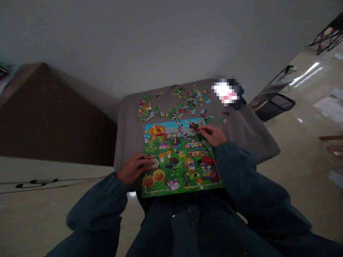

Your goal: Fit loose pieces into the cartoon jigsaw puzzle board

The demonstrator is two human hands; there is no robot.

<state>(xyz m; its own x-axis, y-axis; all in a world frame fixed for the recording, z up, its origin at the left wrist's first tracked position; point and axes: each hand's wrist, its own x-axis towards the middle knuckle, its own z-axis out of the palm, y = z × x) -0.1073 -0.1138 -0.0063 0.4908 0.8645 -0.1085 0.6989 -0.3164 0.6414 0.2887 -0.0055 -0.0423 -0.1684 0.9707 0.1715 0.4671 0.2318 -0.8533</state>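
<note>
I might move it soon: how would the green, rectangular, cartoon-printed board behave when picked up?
The green, rectangular, cartoon-printed board is probably fairly stiff: its edges run straight, with no visible sag. It may be light for its size, as it looks thin. Rolling seems unlikely, since it lies flat.

Plain grey wall [160,43] behind. Left: dark brown, flat-sided cabinet [69,114]. Right: glossy beige tiled floor [300,134], on it a dark, black-rimmed open bin [273,110]; black crossed-leg metal frame [338,23], upper right.
</note>
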